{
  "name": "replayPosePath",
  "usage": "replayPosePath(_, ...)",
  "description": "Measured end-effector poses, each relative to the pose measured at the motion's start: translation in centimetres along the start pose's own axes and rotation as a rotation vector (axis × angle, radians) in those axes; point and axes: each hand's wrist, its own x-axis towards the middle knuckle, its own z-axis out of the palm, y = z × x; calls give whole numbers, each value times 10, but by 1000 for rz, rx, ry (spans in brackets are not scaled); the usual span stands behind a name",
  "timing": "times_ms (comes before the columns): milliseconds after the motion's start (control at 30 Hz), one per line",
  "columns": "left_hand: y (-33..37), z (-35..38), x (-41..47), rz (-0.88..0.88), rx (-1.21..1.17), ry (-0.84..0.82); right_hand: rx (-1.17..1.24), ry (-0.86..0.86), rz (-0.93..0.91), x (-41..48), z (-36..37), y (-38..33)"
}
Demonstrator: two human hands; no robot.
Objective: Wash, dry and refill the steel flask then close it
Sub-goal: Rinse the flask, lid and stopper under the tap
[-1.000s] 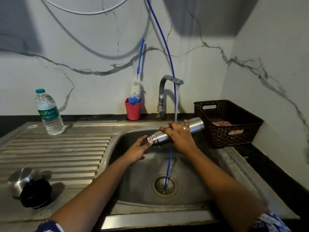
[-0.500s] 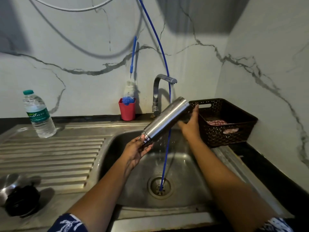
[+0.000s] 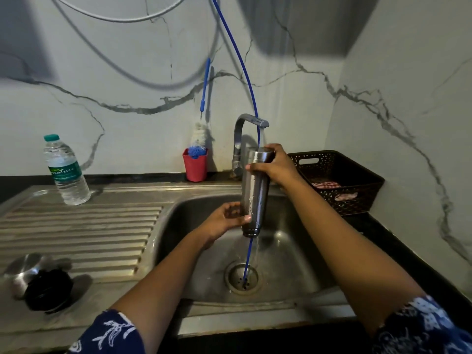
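Note:
The steel flask (image 3: 254, 190) hangs upright over the sink basin (image 3: 293, 264) with its threaded mouth pointing down and its base just under the tap (image 3: 249, 120). My right hand (image 3: 277, 167) grips the upper end. My left hand (image 3: 224, 221) holds the lower part near the mouth, thumb on the front. Water runs from the tap and streams down below the flask. The flask's steel and black cap (image 3: 38, 284) lies on the drainboard at the lower left.
A thin blue hose (image 3: 237, 52) drops past the tap into the drain. A plastic water bottle (image 3: 66, 172) stands on the ribbed drainboard (image 3: 81, 231). A red cup (image 3: 195, 164) with a bottle brush sits by the wall. A dark basket (image 3: 357, 180) holding cloth is at the right.
The flask has swung from lying tilted across the sink to upright with its mouth down. My right hand rose to its top end under the tap; my left hand stays near the mouth.

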Motion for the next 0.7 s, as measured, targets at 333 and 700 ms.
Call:
replayPosePath(333,39,-15,-10,110,460,247,-15,-127,-94,-27,17,-47)
replayPosePath(700,50,-23,-24,129,381,268,-13,1,-285,-47,40,-54)
